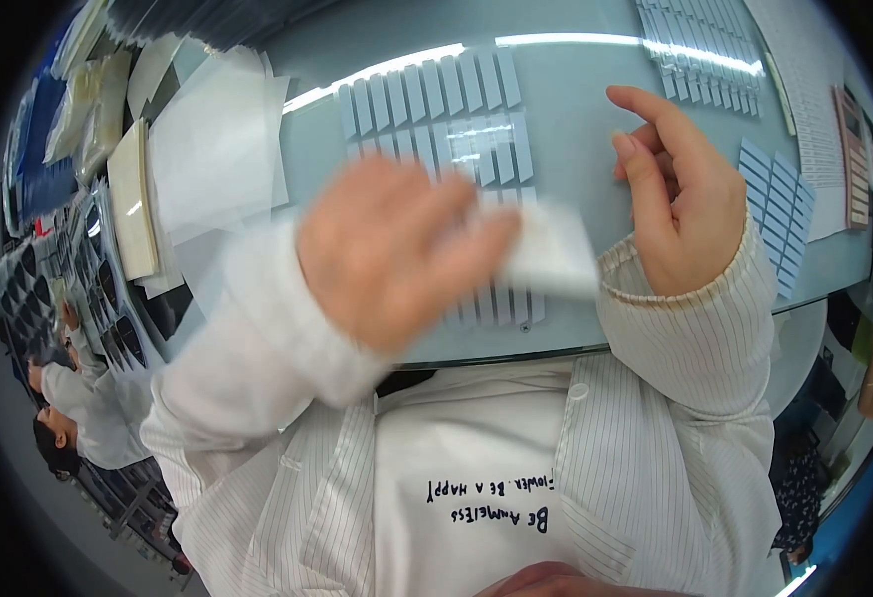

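My left hand [401, 249] is blurred by motion above the glass-topped table. Its fingers are closed on a white folded cloth [553, 249], which sticks out to the right, also smeared. Beneath them lie rows of pale blue slanted strips [436, 90], partly hidden by the hand and cloth. A clear, shiny patch [481, 144] shows over some of the strips. To the right, my right hand [680, 189] is raised with the index finger stretched and the thumb apart from it. The other fingers curl loosely, and nothing shows in them.
More strips in rows [700, 55] lie at the far right, and a smaller group [775, 214] sits beside my right wrist. White sheets [212, 139] and a cream pad [133, 204] are at the left. Beyond them, a person [93, 418] works. A pink case [849, 159] lies far right.
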`<action>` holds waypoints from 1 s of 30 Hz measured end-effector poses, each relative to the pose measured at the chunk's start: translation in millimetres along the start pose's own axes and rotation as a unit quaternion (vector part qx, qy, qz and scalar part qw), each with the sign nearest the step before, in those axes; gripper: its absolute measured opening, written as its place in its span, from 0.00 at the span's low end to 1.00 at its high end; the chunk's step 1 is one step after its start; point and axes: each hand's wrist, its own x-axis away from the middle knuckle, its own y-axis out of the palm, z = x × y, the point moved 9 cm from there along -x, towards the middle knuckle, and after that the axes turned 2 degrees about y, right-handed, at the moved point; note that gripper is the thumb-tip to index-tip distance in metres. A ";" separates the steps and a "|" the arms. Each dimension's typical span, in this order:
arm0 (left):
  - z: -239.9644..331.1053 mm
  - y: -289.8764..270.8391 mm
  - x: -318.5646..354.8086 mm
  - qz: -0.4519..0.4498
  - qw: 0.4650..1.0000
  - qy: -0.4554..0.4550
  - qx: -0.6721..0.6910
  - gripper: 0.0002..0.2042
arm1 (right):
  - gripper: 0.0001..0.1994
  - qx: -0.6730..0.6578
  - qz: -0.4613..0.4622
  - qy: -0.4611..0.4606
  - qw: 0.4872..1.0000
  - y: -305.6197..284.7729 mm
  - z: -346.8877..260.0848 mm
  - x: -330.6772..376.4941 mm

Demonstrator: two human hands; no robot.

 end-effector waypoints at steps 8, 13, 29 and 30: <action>-4.2 -12.0 1.8 -0.021 0.997 -0.068 -0.024 0.18 | 0.17 -0.025 -0.015 0.012 0.999 -3.5 -11.0 3.9; -83.0 -9.5 -28.4 0.017 0.990 -0.122 -0.063 0.22 | 0.17 -0.034 -0.024 0.021 0.999 -2.4 -11.8 1.9; 17.3 -15.6 38.5 0.054 0.995 -0.043 -0.070 0.14 | 0.16 -0.018 -0.025 0.083 0.996 3.4 10.3 0.8; -4.3 -15.2 34.9 0.083 0.991 -0.056 -0.091 0.13 | 0.15 0.000 -0.022 0.090 0.996 3.2 13.0 -0.6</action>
